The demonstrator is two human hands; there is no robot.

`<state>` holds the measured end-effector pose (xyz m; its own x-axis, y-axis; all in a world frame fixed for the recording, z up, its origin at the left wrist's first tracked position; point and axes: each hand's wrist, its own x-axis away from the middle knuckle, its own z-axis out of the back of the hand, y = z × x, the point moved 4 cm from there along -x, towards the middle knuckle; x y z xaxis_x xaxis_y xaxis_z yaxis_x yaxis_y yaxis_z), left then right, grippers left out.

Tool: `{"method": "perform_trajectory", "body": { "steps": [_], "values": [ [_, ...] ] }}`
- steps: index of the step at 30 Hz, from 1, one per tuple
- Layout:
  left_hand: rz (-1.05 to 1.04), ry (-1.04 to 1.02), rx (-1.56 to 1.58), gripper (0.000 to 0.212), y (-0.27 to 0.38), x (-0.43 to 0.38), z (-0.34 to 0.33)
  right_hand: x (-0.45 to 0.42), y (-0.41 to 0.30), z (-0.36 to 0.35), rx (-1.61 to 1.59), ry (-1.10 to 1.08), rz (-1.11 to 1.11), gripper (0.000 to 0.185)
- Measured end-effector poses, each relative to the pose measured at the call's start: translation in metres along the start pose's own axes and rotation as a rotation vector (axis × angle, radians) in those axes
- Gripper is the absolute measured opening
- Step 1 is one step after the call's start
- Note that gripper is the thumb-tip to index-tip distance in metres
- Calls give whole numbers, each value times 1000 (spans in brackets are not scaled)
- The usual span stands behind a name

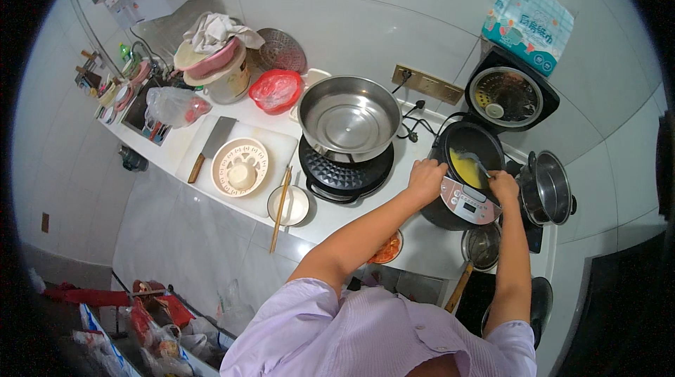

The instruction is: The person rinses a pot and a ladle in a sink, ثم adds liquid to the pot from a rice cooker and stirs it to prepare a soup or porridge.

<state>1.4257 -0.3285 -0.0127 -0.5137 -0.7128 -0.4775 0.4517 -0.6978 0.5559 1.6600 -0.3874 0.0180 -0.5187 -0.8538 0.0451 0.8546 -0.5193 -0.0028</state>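
An electric rice cooker (468,203) stands on the counter before me, its lid (505,97) raised. Yellow food (465,168) lies in its dark inner pot (472,139). My left hand (428,179) grips the pot's near left rim, its fingers curled over the edge. My right hand (503,186) is at the right rim and holds the handle of a spoon or ladle (471,157), whose head reaches into the yellow food. Left of the cooker, a large stainless steel basin (349,119) rests on a black lidded pan (345,174).
A stainless steel pot (549,187) and a wooden-handled strainer (481,245) are at the right. Leftward are a white bowl (289,206) with chopsticks (281,208) across it, a plastic basket (240,167), a cleaver (212,147) and a cutting board (285,139). Black cables (419,124) lie behind.
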Motion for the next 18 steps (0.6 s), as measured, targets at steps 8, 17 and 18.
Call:
{"method": "perform_trajectory", "body": {
  "steps": [8,17,18],
  "values": [
    [0,15,29,8,3,1,1,-5,46,-3,-262,-278,85,30],
    [34,-92,-25,11,7,16,16,13,-9,-12,-478,-277,3,31],
    [0,-49,-26,10,9,22,25,16,-17,-11,-406,-228,15,31]
  ]
}}
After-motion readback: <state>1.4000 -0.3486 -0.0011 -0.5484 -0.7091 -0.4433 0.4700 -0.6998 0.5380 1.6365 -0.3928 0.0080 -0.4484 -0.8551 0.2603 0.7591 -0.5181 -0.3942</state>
